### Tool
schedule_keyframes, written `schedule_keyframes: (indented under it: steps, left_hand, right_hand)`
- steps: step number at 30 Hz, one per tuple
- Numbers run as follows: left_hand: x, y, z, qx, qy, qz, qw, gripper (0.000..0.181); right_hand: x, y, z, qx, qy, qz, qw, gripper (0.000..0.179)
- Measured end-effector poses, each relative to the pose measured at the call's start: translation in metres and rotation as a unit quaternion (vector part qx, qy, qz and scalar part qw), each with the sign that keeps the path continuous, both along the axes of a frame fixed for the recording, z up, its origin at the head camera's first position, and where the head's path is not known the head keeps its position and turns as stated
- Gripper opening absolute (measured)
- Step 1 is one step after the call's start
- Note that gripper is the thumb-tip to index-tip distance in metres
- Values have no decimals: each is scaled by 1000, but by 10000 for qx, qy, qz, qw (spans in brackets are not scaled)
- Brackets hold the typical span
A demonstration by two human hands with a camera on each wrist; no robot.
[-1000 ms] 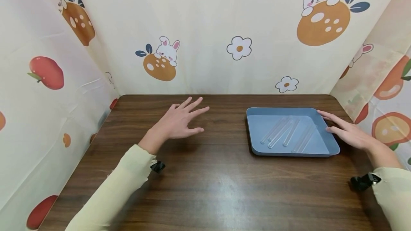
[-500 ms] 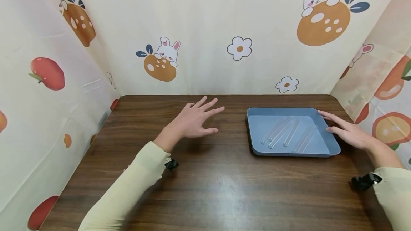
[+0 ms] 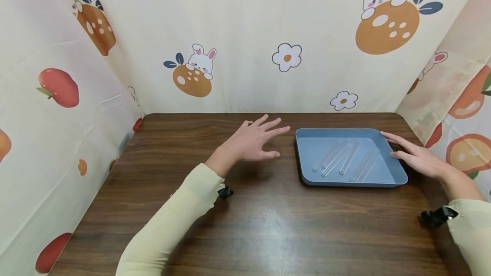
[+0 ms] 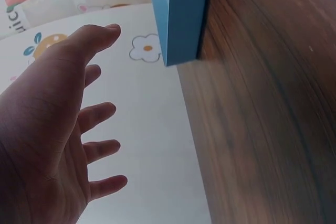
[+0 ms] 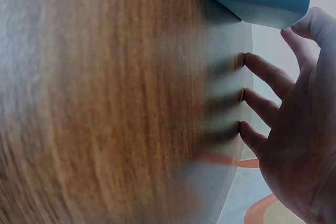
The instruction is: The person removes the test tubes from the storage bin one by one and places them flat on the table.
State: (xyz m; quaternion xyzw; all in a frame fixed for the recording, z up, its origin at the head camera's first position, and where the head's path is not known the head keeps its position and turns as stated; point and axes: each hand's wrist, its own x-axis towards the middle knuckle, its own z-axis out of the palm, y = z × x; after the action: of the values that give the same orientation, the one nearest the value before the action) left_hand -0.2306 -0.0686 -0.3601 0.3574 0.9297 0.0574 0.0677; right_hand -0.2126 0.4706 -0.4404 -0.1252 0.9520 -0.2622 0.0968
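Observation:
In the head view, a shallow blue tray (image 3: pixel 395 181) lies on the table's right part. Inside it are several clear test tubes (image 3: pixel 348 158), lying loosely slanted. My left hand (image 3: pixel 251 141) hovers over the table just left of the tray, fingers spread and holding nothing. The left wrist view shows its palm with the fingers (image 4: pixel 100 114) apart and the tray's blue wall (image 4: pixel 186 22) beyond the thumb. My right hand (image 3: pixel 420 159) rests at the tray's right side, thumb at the rim; in the right wrist view its lower fingertips (image 5: pixel 251 60) reach down to the table.
The dark wood-grain table (image 3: pixel 264 225) extends in front of and left of the tray. A cream curtain (image 3: pixel 245 16) with rabbit, fruit and flower prints hangs behind it and at both sides. A small black camera (image 3: pixel 439 216) is strapped on my right wrist.
My left hand has moved steadily right across the table towards the tray, fingers still spread. My right hand, the tray and the test tubes have stayed in place.

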Motion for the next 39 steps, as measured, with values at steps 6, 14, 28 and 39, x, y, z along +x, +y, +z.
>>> schedule_keyframes:
  steps: [6, 14, 28, 39]
  left_hand:
    - [-2, 18, -2, 33, -66, -190, 9998, 82]
    - [-4, 38, 4, -22, -25, -218, 9998, 81]
    - [-8, 85, 10, -317, -49, -355, 9989, 80]
    - [-10, 110, 6, -387, -83, -401, 9984, 77]
  right_hand:
    - [0, -1, -2, 8, -26, 15, 10000, 74]
    - [0, -1, -3, -27, 94, 30, 9999, 72]
    - [0, 0, -4, -48, 131, -1, 9999, 72]
    - [1, 1, -1, -45, 139, 18, 9999, 73]
